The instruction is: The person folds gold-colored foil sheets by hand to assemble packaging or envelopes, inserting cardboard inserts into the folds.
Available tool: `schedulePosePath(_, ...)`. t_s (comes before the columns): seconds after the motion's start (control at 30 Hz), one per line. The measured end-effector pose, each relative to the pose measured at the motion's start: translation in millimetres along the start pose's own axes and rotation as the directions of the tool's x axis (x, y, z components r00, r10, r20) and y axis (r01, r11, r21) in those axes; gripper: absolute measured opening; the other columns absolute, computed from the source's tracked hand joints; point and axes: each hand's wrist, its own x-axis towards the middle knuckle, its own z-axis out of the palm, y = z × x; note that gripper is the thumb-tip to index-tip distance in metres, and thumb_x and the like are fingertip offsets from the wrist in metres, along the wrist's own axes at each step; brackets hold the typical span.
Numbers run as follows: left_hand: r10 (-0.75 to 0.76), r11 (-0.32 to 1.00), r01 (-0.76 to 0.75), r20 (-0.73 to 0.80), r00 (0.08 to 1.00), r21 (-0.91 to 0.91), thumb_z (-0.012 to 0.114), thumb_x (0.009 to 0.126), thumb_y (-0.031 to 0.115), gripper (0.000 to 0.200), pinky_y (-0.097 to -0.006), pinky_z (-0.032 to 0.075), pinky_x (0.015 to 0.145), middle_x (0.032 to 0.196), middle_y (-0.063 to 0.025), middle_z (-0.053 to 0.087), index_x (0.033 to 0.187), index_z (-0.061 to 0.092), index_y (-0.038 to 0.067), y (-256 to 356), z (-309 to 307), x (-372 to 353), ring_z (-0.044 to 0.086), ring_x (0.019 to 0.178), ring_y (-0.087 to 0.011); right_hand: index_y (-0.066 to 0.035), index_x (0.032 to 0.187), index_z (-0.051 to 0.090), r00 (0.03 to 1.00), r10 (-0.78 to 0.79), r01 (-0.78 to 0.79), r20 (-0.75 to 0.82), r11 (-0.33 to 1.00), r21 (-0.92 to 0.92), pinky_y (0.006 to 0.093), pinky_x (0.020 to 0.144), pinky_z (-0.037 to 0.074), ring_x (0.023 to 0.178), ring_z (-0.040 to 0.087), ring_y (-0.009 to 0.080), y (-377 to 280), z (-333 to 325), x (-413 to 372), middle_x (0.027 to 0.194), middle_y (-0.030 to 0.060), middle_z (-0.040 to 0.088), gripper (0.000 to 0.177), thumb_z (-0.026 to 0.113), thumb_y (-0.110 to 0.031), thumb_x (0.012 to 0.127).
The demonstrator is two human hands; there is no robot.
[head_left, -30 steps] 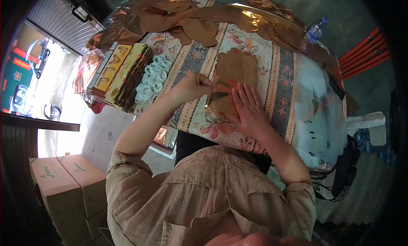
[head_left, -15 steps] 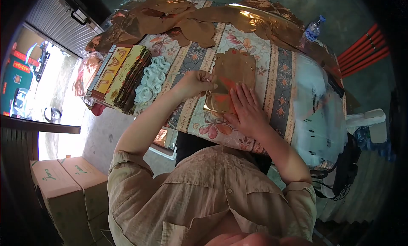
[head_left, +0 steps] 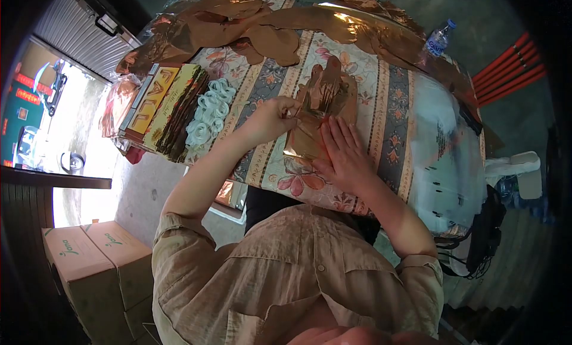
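Observation:
A shiny gold-brown foil sheet (head_left: 305,143) lies on the flower-patterned cloth (head_left: 286,179) in front of me. My left hand (head_left: 275,120) pinches the sheet's left edge between thumb and fingertips. Flat on the sheet's right side rests my right hand (head_left: 347,151), fingers stretched out and pointing away from me. Beyond the hands, a lifted foil flap (head_left: 326,86) bends upward in creased, narrow folds. More brown foil with a scalloped edge shows beneath and to the right of it.
Rolled white ribbon loops (head_left: 210,111) and a stack of printed cards (head_left: 173,109) sit left. Large brown foil pieces (head_left: 274,42) cover the far edge. A plastic bottle (head_left: 438,40) and clear plastic wrapping (head_left: 444,157) are right. Cartons (head_left: 95,249) stand on the floor.
The far part of the foil lay flat with a scalloped edge; now a layer of it is raised and creased. Both hands stay in nearly the same place.

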Motion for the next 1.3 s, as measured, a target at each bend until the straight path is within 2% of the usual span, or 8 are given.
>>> schedulePosePath(0.1, 0.108, 0.928, -0.076, -0.069, 0.992, 0.365, 0.072, 0.077, 0.009, 0.043, -0.0329, 0.05, 0.071, 0.088, -0.0093, 0.057, 0.116, 0.058, -0.001, 10.5, -2.6, -6.6, 0.061, 0.078, -0.0236, 0.003, 0.146, 0.023, 1.0, 0.002, -0.002, 0.006, 1.0, 0.027, 0.0453, 0.117, 0.011, 0.142, 0.02, 0.0329, -0.2, -1.2, 0.4, 0.152, 0.0224, 0.022, 0.077, 0.039, -0.052, 0.094)
schedulePosePath(0.2, 0.137, 0.889, -0.043, -0.177, 0.975, 0.456, 0.075, 0.073, 0.022, 0.041, -0.043, 0.051, 0.075, 0.1, -0.014, 0.058, 0.105, 0.062, 0.001, 16.8, 0.1, -14.2, 0.061, 0.087, -0.0358, 0.003, 0.145, 0.024, 1.0, -0.008, 0.008, -0.01, 1.0, 0.016, 0.0453, 0.117, 0.011, 0.142, 0.02, 0.0332, -0.3, -1.9, 0.5, 0.152, 0.0226, 0.023, 0.076, 0.039, -0.052, 0.094)
schedulePosePath(0.33, 0.194, 0.856, -0.045, -0.24, 0.951, 0.515, 0.075, 0.072, 0.023, 0.04, -0.042, 0.05, 0.077, 0.096, -0.0129, 0.057, 0.103, 0.062, 0.003, 14.2, 1.5, -19.5, 0.06, 0.09, -0.0343, 0.003, 0.145, 0.025, 1.0, -0.002, 0.002, 0.01, 1.0, 0.011, 0.0451, 0.117, 0.011, 0.142, 0.02, 0.0331, -1.2, -4.0, 0.6, 0.152, 0.0225, 0.023, 0.075, 0.039, -0.051, 0.095)
schedulePosePath(0.4, 0.39, 0.775, -0.234, -0.152, 0.908, 0.587, 0.076, 0.072, 0.018, 0.032, -0.0384, 0.049, 0.073, 0.091, -0.0138, 0.057, 0.097, 0.062, 0.003, 4.2, 0.6, -20.4, 0.059, 0.084, -0.0317, 0.003, 0.145, 0.026, 1.0, -0.009, 0.01, -0.012, 1.0, 0.015, 0.0453, 0.117, 0.011, 0.142, 0.021, 0.0332, -0.7, -2.0, 0.4, 0.152, 0.0225, 0.023, 0.075, 0.039, -0.051, 0.095)
schedulePosePath(0.53, 0.5, 0.733, -0.358, -0.1, 0.86, 0.579, 0.075, 0.073, 0.015, 0.03, -0.0389, 0.048, 0.073, 0.09, -0.0135, 0.057, 0.097, 0.062, 0.003, 1.4, -1.5, -22.0, 0.058, 0.083, -0.0317, 0.005, 0.141, 0.034, 0.996, -0.031, 0.034, -0.083, 0.999, 0.032, 0.0472, 0.115, 0.015, 0.14, 0.024, 0.037, 1.8, 3.5, 0.1, 0.148, 0.0251, 0.029, 0.076, 0.045, -0.053, 0.091)
schedulePosePath(0.83, 0.288, 0.883, -0.234, -0.076, 0.955, 0.407, 0.072, 0.075, 0.011, 0.031, -0.0365, 0.048, 0.077, 0.094, -0.0121, 0.057, 0.104, 0.067, 0.002, 0.5, -10.0, -19.6, 0.058, 0.089, -0.0282, 0.004, 0.142, 0.032, 0.996, -0.033, 0.034, -0.08, 0.999, 0.015, 0.0473, 0.115, 0.015, 0.14, 0.024, 0.0373, 1.2, 1.9, 0.1, 0.148, 0.0252, 0.029, 0.076, 0.043, -0.053, 0.092)
schedulePosePath(0.9, 0.434, 0.808, -0.38, -0.019, 0.901, 0.45, 0.071, 0.075, 0.011, 0.032, -0.0364, 0.047, 0.083, 0.101, -0.0128, 0.058, 0.105, 0.067, 0.002, -4.0, -13.9, -17.6, 0.056, 0.096, -0.0286, 0.002, 0.146, 0.025, 1.0, -0.005, 0.005, 0.007, 1.0, -0.004, 0.0453, 0.116, 0.012, 0.142, 0.02, 0.0334, -0.9, -3.0, 0.5, 0.152, 0.0221, 0.023, 0.075, 0.037, -0.053, 0.095)
schedulePosePath(1.3, 0.518, 0.733, -0.515, 0.126, 0.846, 0.444, 0.067, 0.077, 0.019, 0.032, -0.0403, 0.041, 0.094, 0.115, -0.0104, 0.062, 0.105, 0.067, 0.004, -15.6, -21.5, -1.5, 0.055, 0.107, -0.0277, 0.002, 0.145, 0.025, 1.0, -0.019, 0.019, -0.015, 1.0, -0.011, 0.0454, 0.116, 0.012, 0.142, 0.021, 0.033, -1.1, -4.0, -0.2, 0.152, 0.0214, 0.024, 0.075, 0.04, -0.051, 0.094)
